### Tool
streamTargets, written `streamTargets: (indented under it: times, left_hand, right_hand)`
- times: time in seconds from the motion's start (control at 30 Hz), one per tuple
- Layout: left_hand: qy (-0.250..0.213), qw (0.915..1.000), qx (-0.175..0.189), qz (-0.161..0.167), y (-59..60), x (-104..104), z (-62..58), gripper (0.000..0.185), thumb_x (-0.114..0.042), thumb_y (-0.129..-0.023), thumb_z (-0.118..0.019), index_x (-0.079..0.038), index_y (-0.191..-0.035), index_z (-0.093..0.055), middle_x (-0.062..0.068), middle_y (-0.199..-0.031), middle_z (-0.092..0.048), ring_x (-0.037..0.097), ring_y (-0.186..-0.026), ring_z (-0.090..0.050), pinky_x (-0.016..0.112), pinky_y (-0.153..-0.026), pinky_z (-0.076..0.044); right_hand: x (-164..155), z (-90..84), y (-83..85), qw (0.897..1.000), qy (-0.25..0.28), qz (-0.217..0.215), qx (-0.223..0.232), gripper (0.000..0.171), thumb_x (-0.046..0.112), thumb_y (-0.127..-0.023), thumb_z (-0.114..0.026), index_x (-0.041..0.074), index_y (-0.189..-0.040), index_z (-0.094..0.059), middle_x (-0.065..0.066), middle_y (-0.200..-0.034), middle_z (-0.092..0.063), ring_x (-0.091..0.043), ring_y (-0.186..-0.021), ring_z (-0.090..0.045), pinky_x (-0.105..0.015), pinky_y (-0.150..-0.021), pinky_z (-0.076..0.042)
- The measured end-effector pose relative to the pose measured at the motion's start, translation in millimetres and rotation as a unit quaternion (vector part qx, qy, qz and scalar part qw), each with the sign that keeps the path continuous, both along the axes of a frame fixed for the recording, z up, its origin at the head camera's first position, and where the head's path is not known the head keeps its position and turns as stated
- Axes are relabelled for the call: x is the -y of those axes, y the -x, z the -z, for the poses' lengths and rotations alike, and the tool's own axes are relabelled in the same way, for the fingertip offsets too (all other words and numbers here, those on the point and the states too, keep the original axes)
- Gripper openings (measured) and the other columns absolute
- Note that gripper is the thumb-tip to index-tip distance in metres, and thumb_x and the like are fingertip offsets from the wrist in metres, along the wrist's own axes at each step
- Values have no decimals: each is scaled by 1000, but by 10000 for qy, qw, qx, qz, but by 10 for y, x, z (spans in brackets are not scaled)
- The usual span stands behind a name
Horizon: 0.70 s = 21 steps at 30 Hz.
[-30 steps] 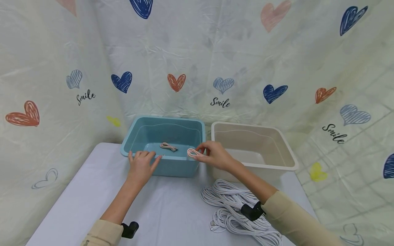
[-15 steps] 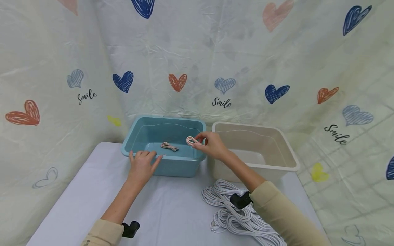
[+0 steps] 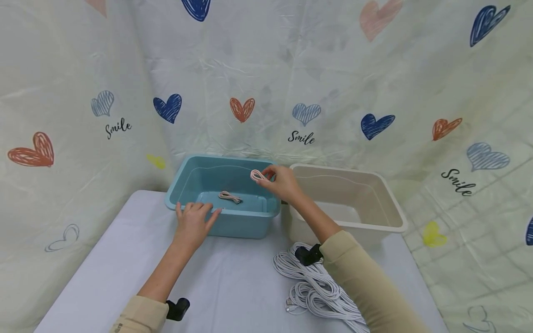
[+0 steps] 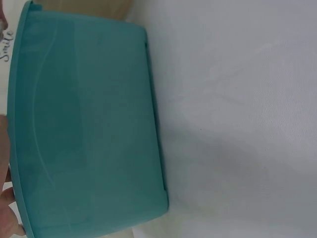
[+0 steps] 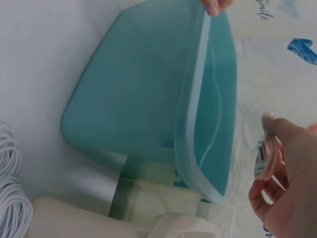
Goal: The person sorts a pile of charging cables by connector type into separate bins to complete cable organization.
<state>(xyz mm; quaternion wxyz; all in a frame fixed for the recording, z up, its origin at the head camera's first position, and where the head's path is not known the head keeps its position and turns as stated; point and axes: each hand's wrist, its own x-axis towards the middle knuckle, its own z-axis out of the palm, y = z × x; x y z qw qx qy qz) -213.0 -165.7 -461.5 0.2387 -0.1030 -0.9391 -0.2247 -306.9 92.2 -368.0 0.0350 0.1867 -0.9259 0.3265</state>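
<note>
"Here's the right hand (image 3: 285,182), up over the right end of the blue bin (image 3: 237,226), thumb and fingers pinching a pink cable coil (image 3: 257,175)!"

"And that coil is clear of the rim — the right wrist view has it hanging in the air, a metal plug (image 5: 261,149) showing against the loops."

"What about the left hand (image 3: 192,222)?"

"Resting on the near rim, fingers spread, thumb out to the side, no cable in it."

"Anything inside?"

"A second coil (image 3: 229,197), pinkish too, lying on the bin floor!"

"Now over to the right: a beige bin (image 3: 354,189), just beside the blue one."

"And in front of that, a heap of white cables (image 3: 316,296) on the white tablecloth (image 3: 233,286), partly hidden by the right sleeve (image 3: 362,277). Behind it all — a pale curtain (image 3: 266,60) covered in hearts!"
</note>
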Motion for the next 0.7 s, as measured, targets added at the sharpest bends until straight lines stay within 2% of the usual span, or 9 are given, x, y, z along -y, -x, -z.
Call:
streamTargets:
  times: [0.4,0.57,0.7]
  left_hand:
    - [13,10000,1,-21,-15,-2,-17,27,-26,-98,-77,0,-106,-76,21,-101,-76,47,-104,-64,86,-109,-26]
    - [28,10000,75,-46,-8,-6,-16,27,-27,-98,-77,-1,-107,-76,21,-103,-76,47,-106,-64,86,-109,-26]
    - [38,9999,135,-40,-10,-15,-23,28,-27,-98,-77,-1,-108,-76,21,-104,-76,47,-106,-64,86,-109,-26]
  right_hand:
    - [194,-125,127,9989,31,377,271,38,31,-99,-77,4,-125,-72,-12,-109,-72,-24,-88,-61,-33,-70,-50]
    - [255,-145,131,9951,662,665,317,48,28,-96,-81,2,-134,-67,-18,-118,-70,-31,-102,-67,-39,-83,-58]
    - [236,-123,113,9912,1077,680,373,57,24,-94,-83,2,-142,-62,-21,-129,-67,-34,-115,-69,-44,-93,-60]
